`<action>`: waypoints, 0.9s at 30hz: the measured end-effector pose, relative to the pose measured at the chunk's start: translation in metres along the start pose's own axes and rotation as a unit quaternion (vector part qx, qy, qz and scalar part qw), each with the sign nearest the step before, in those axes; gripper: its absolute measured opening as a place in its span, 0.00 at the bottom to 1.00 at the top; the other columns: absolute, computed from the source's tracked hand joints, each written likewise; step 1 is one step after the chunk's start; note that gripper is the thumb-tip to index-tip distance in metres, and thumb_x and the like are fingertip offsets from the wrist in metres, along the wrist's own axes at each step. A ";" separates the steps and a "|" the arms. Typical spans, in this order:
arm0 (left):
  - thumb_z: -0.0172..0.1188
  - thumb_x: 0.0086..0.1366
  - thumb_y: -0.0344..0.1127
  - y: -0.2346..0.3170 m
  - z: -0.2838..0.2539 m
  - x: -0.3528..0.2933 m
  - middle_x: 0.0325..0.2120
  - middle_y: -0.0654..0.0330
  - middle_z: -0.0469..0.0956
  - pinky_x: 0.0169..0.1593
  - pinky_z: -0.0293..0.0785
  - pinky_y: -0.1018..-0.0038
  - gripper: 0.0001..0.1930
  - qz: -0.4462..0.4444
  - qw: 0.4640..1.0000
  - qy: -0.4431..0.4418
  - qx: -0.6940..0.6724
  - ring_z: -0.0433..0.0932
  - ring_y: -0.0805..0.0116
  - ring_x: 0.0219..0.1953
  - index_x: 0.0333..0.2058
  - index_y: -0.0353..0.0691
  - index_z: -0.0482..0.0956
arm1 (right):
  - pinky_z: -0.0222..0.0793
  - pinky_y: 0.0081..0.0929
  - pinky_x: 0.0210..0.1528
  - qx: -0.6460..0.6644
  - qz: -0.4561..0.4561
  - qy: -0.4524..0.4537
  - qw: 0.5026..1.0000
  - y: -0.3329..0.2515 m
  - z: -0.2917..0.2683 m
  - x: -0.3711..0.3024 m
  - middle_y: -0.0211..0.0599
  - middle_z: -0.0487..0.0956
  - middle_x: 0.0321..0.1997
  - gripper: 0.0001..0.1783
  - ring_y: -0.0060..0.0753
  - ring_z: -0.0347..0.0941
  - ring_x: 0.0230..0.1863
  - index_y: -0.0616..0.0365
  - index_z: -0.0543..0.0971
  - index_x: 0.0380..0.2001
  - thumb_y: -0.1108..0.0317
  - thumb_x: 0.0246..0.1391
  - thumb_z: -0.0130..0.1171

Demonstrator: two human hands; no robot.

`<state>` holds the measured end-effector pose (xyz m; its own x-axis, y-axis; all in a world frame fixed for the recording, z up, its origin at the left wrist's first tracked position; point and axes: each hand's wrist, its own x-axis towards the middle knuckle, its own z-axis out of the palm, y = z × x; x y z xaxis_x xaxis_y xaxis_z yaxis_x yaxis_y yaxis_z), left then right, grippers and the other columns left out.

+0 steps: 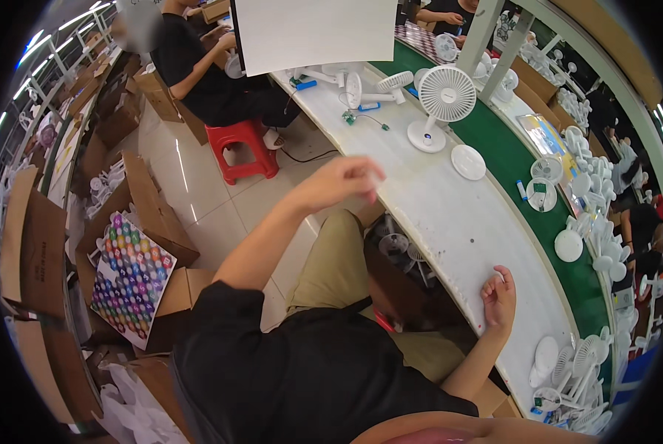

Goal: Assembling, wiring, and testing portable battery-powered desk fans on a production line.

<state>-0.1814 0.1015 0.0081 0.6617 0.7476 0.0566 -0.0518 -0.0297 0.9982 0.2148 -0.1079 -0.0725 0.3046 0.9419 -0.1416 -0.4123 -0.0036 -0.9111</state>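
My left hand (340,181) is raised over the near edge of the long white worktable (450,222), its fingers curled together; I see nothing in them. My right hand (499,296) rests palm down on the table's edge further along, fingers loosely apart and holding nothing. Beyond my left hand, an assembled white desk fan (444,103) stands upright on the table. A round white fan cover (468,161) lies flat beside it. Both are out of reach of either hand.
A green conveyor belt (512,166) runs behind the table, carrying white fans and fan parts (583,222). A seated person in black (198,66) works by a red stool (239,148). Cardboard boxes (150,214) and a colourful dotted sheet (128,274) lie on the floor to the left.
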 end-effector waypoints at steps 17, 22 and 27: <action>0.61 0.56 0.40 0.051 0.239 0.083 0.33 0.58 0.83 0.38 0.76 0.62 0.14 0.315 0.758 -0.385 0.422 0.80 0.55 0.33 0.41 0.48 0.83 | 0.58 0.12 0.26 0.077 0.016 -0.008 0.997 0.012 -0.019 0.002 0.25 0.65 0.23 0.14 0.17 0.59 0.23 0.59 0.68 0.50 0.75 0.61 0.50; 0.59 0.57 0.37 0.092 0.218 0.106 0.31 0.53 0.83 0.35 0.76 0.61 0.13 0.363 0.729 -0.345 0.467 0.80 0.52 0.31 0.41 0.45 0.82 | 0.58 0.12 0.26 0.090 0.008 -0.015 0.996 0.011 -0.028 0.006 0.26 0.65 0.24 0.15 0.18 0.59 0.23 0.58 0.68 0.51 0.74 0.61 0.51; 0.60 0.56 0.35 0.150 0.160 0.115 0.28 0.55 0.83 0.33 0.75 0.64 0.12 0.425 0.739 -0.207 0.480 0.80 0.54 0.28 0.39 0.43 0.82 | 0.61 0.15 0.27 0.105 -0.009 -0.054 0.993 0.005 -0.021 0.007 0.28 0.68 0.25 0.14 0.20 0.62 0.24 0.59 0.69 0.50 0.72 0.61 0.53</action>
<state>0.0067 0.0774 0.1672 0.8778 -0.0742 0.4732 -0.1583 -0.9774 0.1403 0.2324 -0.1086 -0.0860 0.2248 0.9716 -0.0735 -0.5816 0.0733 -0.8101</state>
